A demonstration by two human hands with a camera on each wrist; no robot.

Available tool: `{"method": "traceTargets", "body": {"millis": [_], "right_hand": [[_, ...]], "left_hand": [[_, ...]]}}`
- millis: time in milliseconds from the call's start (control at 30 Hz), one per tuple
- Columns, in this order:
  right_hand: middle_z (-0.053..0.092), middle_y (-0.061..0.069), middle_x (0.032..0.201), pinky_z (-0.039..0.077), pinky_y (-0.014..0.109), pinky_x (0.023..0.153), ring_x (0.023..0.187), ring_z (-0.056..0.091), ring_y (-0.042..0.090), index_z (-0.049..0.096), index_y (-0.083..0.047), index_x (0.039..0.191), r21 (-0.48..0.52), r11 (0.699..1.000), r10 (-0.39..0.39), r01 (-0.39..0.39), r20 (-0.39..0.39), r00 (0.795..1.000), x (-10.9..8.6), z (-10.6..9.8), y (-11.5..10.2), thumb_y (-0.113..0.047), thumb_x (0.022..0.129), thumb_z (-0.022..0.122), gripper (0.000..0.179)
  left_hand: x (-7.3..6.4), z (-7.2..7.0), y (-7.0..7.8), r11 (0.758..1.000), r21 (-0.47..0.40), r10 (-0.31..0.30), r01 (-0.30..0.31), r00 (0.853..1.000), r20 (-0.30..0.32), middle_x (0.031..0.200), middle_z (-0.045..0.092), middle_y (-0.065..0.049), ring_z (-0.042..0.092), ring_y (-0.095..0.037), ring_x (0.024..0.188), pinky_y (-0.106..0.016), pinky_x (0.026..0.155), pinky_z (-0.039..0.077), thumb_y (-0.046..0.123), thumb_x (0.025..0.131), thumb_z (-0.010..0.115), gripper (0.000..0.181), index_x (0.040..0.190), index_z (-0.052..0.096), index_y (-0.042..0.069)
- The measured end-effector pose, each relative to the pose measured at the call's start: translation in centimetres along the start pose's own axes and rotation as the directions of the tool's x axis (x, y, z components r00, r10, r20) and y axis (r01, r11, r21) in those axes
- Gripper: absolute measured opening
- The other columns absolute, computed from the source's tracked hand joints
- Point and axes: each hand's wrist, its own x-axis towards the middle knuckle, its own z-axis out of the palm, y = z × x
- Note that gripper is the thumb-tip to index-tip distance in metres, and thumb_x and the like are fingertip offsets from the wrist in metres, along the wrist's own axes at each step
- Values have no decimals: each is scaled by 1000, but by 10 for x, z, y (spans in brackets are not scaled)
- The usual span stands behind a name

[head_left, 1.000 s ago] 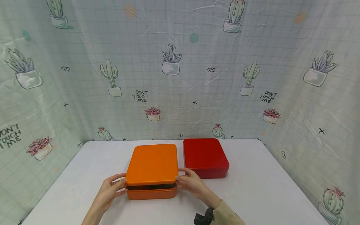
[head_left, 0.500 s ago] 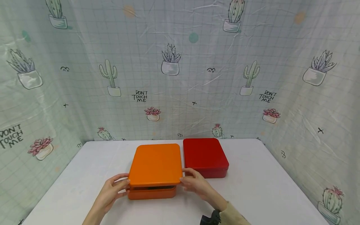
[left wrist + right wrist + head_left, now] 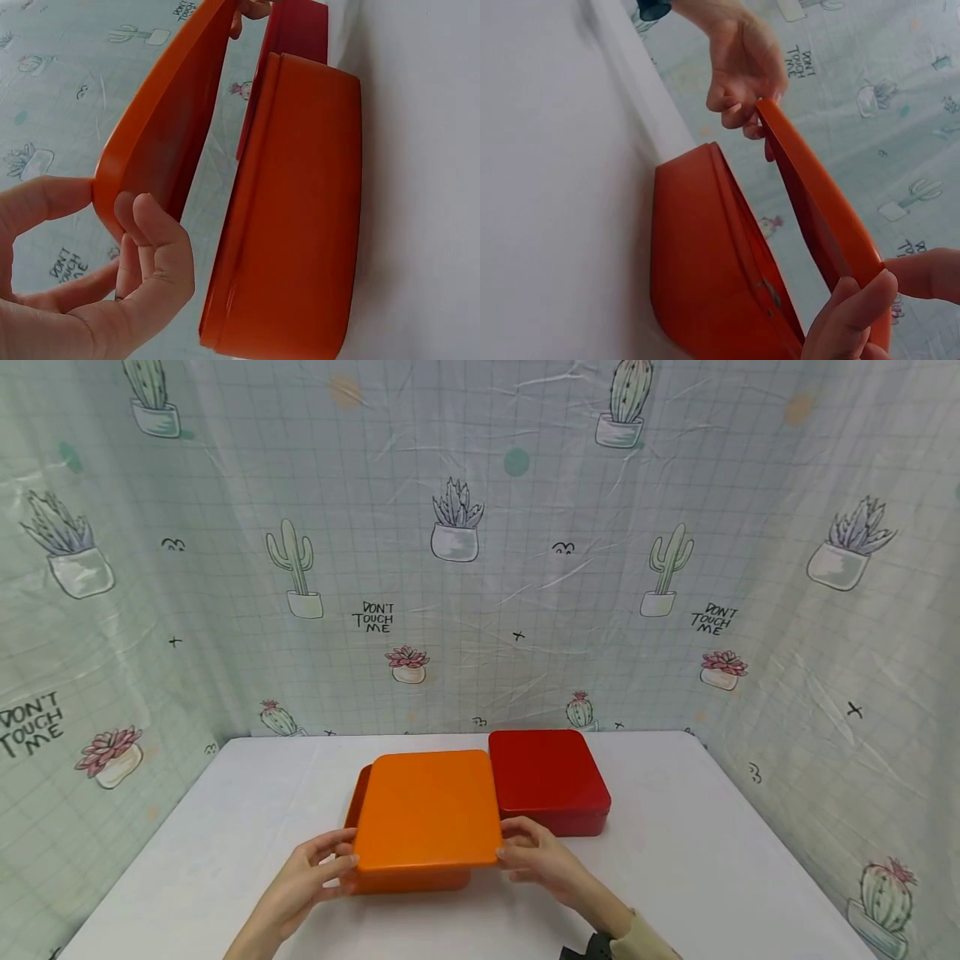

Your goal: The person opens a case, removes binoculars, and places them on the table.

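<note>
An orange lid (image 3: 427,810) hangs above its orange box (image 3: 292,210), shifted right and tilted, with a gap between them in both wrist views. My left hand (image 3: 303,877) pinches the lid's left front corner between thumb and fingers. At the opposite corner, my right hand (image 3: 547,868) grips the lid's edge in the same way. The box sits on the table, its left inner wall showing beside the lid in the head view. Something small and pale shows inside its rim in the right wrist view; the lid hides most of the inside.
A red lidded box (image 3: 551,777) stands on the white table (image 3: 675,860) close behind and right of the orange one. A cactus-printed cloth (image 3: 480,585) hangs round the table's back and sides.
The lid has risen off the orange box and moved right, with both hands holding it and shifting right too. The orange box and the red box have stayed in place.
</note>
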Motion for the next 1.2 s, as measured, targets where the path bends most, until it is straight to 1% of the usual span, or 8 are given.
{"method": "traceTargets", "body": {"millis": [200,300,400,500,600,867,1033,1200], "right_hand": [[59,5,104,51,37,81,85,61,15,39,-3,127,-20,1000,11,-11,0,1000,-10,-8,1,-24,80,64,57],[57,4,99,51,35,79,84,62,18,38,-4,129,-30,999,9,-9,5,1000,-16,-13,1,-24,80,64,58],[55,4,93,52,30,74,83,63,21,36,-6,131,-41,999,12,-12,11,1000,-23,-18,3,-23,80,64,61],[54,3,90,51,26,68,82,63,23,33,-7,134,-43,999,14,-13,28,1000,-29,-23,4,-23,80,64,64],[54,3,89,51,25,66,82,63,23,29,-8,136,-40,999,23,-21,45,999,-35,-28,7,-23,80,64,67],[53,3,88,50,25,65,79,62,21,26,-8,137,-47,998,35,-32,66,997,-53,-44,10,-21,82,62,67],[53,3,89,50,26,64,81,62,23,25,-9,137,-48,998,37,-33,90,995,-64,-55,14,-20,84,60,65],[56,1,89,51,27,67,80,62,21,25,-9,136,-54,996,70,-64,107,992,-72,-65,19,-21,84,59,63]], "left_hand": [[0,8,2,1000,27,-9,8,999,45,93,43,1,55,-12,81,-34,75,54,16,85,58,64,134,24,-9],[-2,14,2,999,37,-5,2,997,73,94,43,-1,58,-14,82,-37,75,53,16,85,59,65,134,25,-8],[-4,18,1,999,33,-7,4,994,106,95,44,-2,60,-15,82,-36,75,53,17,84,59,65,134,24,-7],[-5,22,1,1000,31,-3,-2,991,135,96,44,-2,59,-14,82,-33,73,53,17,84,59,65,134,24,-6],[-5,26,3,999,35,8,-13,987,159,95,44,-2,58,-14,83,-35,74,53,16,84,60,64,133,26,-5],[-6,42,7,999,26,13,-20,970,244,91,50,-2,63,-17,82,-40,74,53,16,80,64,75,137,20,-6],[-6,51,7,1000,-2,4,-3,957,290,90,54,-2,63,-17,82,-41,73,54,16,82,62,70,137,23,-4],[-4,58,5,1000,-20,-6,13,945,326,92,59,-1,63,-16,80,-39,71,54,20,87,57,65,136,23,-5]]}}
